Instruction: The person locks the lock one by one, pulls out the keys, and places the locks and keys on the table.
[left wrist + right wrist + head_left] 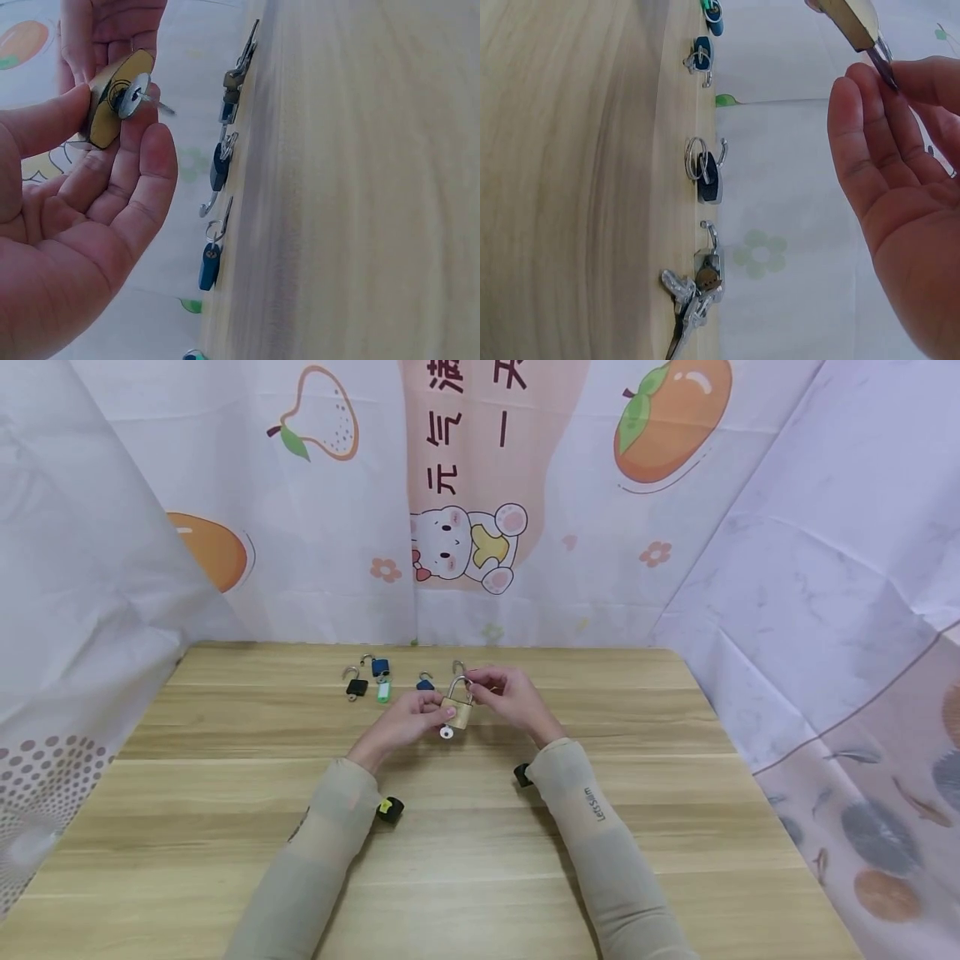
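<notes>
Above the table, a brass padlock [459, 715] is held between both hands. My left hand [405, 720] grips its body, with the thumb on the near face. A key with a round silver head [135, 97] sits in the bottom of the lock, its head sticking out. My right hand [513, 695] pinches the steel shackle between thumb and fingers; in the right wrist view the fingertips [864, 75] meet the metal. Whether the shackle is seated at both ends I cannot tell. Just behind the hands lies a blue padlock [425, 686], partly covered by the left fingers.
Toward the table's back lie a black padlock [357, 687], another blue padlock [380, 667] and a green key tag [384, 692], shackles raised. One more padlock is mostly hidden behind the right hand. A printed curtain [337, 568] hangs behind the wooden table [465, 877].
</notes>
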`<state>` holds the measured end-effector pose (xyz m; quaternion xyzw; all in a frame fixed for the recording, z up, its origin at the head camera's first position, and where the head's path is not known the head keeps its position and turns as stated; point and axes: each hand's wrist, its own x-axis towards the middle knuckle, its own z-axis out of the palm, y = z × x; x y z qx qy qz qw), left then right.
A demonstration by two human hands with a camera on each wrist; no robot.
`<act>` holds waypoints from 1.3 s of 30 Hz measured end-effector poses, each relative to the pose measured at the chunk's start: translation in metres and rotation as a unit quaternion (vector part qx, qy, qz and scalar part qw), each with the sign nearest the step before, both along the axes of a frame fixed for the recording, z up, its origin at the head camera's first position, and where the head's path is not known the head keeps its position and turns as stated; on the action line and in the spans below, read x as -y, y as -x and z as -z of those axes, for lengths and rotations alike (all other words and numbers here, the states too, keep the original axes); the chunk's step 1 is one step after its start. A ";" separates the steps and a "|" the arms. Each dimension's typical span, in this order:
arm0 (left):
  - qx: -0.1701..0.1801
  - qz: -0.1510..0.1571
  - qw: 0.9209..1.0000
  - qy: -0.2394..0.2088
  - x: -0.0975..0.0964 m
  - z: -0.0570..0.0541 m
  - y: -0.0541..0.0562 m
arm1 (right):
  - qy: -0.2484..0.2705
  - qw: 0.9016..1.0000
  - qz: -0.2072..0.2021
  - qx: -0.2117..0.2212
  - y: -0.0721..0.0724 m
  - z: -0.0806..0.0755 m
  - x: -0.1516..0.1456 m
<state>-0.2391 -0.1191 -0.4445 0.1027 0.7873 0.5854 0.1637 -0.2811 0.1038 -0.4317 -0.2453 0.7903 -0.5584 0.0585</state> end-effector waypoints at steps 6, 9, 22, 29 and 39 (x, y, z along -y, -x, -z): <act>-0.014 -0.023 1.000 0.000 -0.003 0.001 0.000 | -0.003 1.000 -0.008 0.023 -0.016 -0.026 0.002; -0.015 -0.030 0.999 -0.004 -0.003 0.001 -0.001 | -0.002 0.999 -0.011 0.040 -0.020 -0.033 0.003; -0.037 -0.047 0.998 -0.015 -0.006 0.004 -0.005 | 0.028 0.998 -0.024 0.042 -0.004 -0.003 0.001; -0.055 -0.046 0.997 -0.019 -0.005 0.002 -0.002 | 0.029 0.998 -0.024 0.046 -0.002 -0.005 0.003; -0.059 -0.025 0.998 -0.020 -0.001 0.006 0.001 | 0.003 0.999 -0.023 0.032 -0.002 -0.008 0.005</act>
